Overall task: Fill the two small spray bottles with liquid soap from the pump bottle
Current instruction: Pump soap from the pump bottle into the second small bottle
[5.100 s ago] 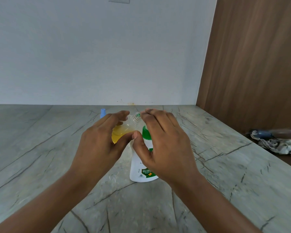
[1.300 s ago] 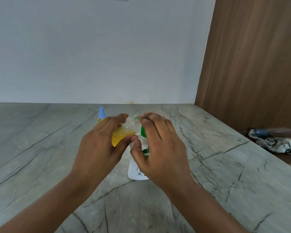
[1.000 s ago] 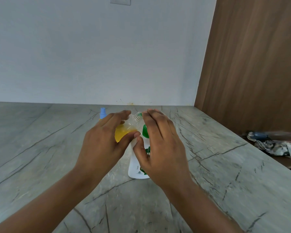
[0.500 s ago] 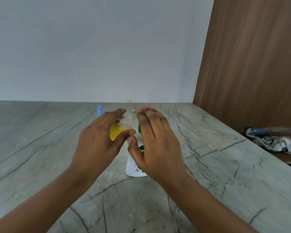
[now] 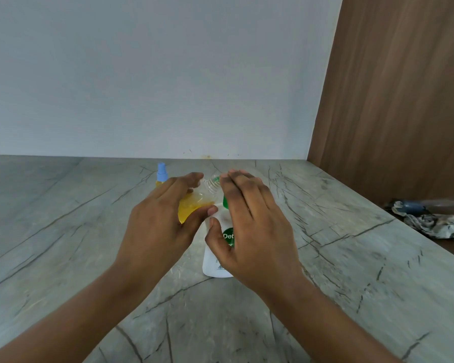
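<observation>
We see the left hand [image 5: 163,226] raised above the tabletop [image 5: 63,231], fingers and thumb curled round a small clear spray bottle [image 5: 194,206]. The bottle is tilted, with its open threaded neck [image 5: 211,185] pointing up and to the right. Yellow soap has pooled in its lower part. The right hand [image 5: 249,226] is spread flat, fingers straight and laid over the green pump head [image 5: 224,203] of the white pump bottle [image 5: 216,260], which stands upright on the tabletop. Its thumb lies in front of the bottle by the green label. The small bottle's neck sits just beside the right fingertips [image 5: 232,174], but we cannot tell whether it touches the nozzle. A second spray bottle [image 5: 161,176], blue-capped, stands behind the left hand, near the wall [image 5: 142,74]. A crumpled cloth [image 5: 435,224] lies well apart at the right, below the wooden panel [image 5: 404,100].

Against the frame half a second ago, both hands keep the same pose and the same hold. Compared with five seconds ago, more of the blue-capped bottle shows behind the left hand.
</observation>
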A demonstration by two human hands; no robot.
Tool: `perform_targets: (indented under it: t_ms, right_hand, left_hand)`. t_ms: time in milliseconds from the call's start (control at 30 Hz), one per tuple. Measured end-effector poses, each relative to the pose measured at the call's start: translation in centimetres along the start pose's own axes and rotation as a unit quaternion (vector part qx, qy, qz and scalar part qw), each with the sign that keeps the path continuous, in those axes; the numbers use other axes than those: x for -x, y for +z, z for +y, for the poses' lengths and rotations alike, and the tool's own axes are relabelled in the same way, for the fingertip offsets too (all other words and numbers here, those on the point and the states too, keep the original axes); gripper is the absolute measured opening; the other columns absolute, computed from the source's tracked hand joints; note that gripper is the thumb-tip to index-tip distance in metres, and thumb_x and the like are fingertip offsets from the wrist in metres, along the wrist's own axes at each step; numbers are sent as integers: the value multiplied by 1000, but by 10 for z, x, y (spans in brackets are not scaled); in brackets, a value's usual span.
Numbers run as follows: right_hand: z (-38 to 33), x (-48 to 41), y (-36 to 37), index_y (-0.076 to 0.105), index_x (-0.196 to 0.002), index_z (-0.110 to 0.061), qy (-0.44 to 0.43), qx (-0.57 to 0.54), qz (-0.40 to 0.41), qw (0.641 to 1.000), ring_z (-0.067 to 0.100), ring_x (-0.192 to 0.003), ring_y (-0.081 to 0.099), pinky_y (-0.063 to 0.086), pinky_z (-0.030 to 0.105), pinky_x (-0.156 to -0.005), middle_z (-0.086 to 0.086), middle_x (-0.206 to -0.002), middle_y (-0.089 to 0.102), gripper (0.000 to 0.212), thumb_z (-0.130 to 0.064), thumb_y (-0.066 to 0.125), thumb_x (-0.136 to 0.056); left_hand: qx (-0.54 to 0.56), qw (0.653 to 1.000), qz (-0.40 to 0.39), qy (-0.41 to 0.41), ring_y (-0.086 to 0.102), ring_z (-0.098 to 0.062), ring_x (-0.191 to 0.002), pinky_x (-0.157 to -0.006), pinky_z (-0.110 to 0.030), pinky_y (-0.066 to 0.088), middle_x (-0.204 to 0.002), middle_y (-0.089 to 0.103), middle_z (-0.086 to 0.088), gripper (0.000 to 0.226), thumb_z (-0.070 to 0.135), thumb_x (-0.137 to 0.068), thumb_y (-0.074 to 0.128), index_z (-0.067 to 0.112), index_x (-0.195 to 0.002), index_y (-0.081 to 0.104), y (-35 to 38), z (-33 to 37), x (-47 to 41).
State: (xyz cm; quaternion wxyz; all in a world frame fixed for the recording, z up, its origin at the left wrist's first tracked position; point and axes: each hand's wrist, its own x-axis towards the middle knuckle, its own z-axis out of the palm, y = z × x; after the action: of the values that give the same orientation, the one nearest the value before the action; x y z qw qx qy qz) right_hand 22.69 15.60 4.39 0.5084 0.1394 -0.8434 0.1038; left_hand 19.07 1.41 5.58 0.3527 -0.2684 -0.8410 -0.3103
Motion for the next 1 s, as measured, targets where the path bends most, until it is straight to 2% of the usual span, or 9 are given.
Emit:
perform_targets:
  t_ms: [200, 367, 467, 667, 867, 1000]
  right_hand:
    - [0, -8, -6, 60, -118, 3, -1, 6, 13, 1000, 26, -111, 55, 46, 29, -92, 14, -114, 61, 42, -23, 55, -85]
    - [0, -10, -10, 60, -119, 3, -1, 16, 9, 1000, 25, -112, 54, 46, 28, -92, 14, -114, 60, 43, -23, 54, -85]
    - [-1, -8, -11, 60, -119, 2, 2, 15, 10, 1000, 24, -113, 53, 44, 27, -93, 13, -115, 60, 43, -24, 54, -86]
    - [1, -8, -7, 60, -118, 4, -4, 6, 27, 1000, 25, -114, 52, 42, 28, -97, 15, -115, 61, 43, -17, 61, -81]
    - [-1, -2, -1, 61, -117, 2, -2, 2, 19, 1000, 24, -114, 51, 46, 29, -94, 13, -115, 61, 41, -19, 53, -83]
    - [0, -1, 1, 62, -115, 2, -4, 11, 21, 1000, 23, -113, 52, 44, 27, -93, 13, -113, 63, 40, -19, 54, -82]
  left_hand:
    - [0, 1000, 12, 6, 50, -1, -89, -67, -6, 33, -97, 64, 8, 49, 51, -81, 52, 20, -118, 59, -3, 3, -5]
    - [4, 1000, 14, 7, 42, 10, -84, -68, -5, 32, -98, 65, 8, 51, 53, -80, 49, 20, -118, 59, -5, 7, -7]
    - [3, 1000, 14, 8, 49, 5, -81, -67, -4, 32, -98, 66, 8, 52, 54, -80, 47, 20, -117, 59, -5, 7, -5]
    - [0, 1000, 12, 8, 49, 2, -80, -66, -6, 34, -99, 64, 9, 52, 55, -80, 47, 21, -118, 59, -6, 6, -6]
    - [-11, 1000, 6, 9, 60, -11, -84, -64, -10, 36, -101, 65, 7, 50, 52, -81, 48, 20, -117, 59, -1, 1, 1]
    - [-9, 1000, 2, 6, 53, -6, -90, -67, -7, 33, -100, 65, 8, 49, 51, -81, 48, 19, -117, 59, 2, -1, 1]
